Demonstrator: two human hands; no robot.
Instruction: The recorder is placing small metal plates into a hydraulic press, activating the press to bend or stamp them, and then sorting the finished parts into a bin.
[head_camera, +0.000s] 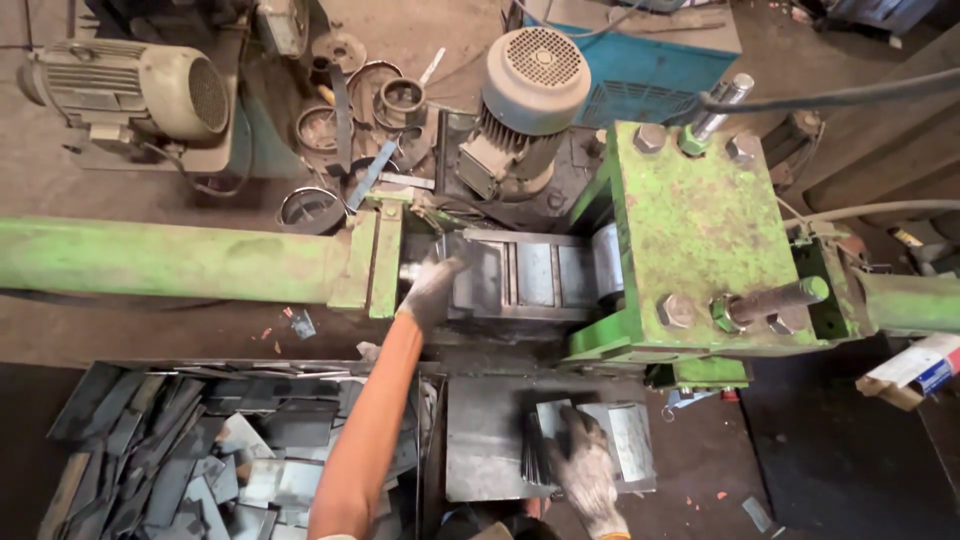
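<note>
Currently the left hand (432, 288) is pressing a flat plate into the green press (690, 230) bed, the right hand (585, 465) clamped on stacked plates (545, 445) below it; fingers could get pinched if the ram cycles.

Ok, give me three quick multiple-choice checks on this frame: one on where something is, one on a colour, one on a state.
1. Where does the left hand reach?
A. Into the bin of metal plates
B. To the machine's feed opening
C. To the cardboard box

2. What colour is the machine frame?
A. Green
B. Red
C. White

3. What is the state of the right hand?
A. Bare and raised
B. Gloved, resting on a stack of metal plates
C. Gripping a motor

Answers:
1 B, the gloved left hand lies at the opening beside the rollers.
2 A, its worn paint is green.
3 B, its fingers sit on the stack of metal plates on the tray.
</note>
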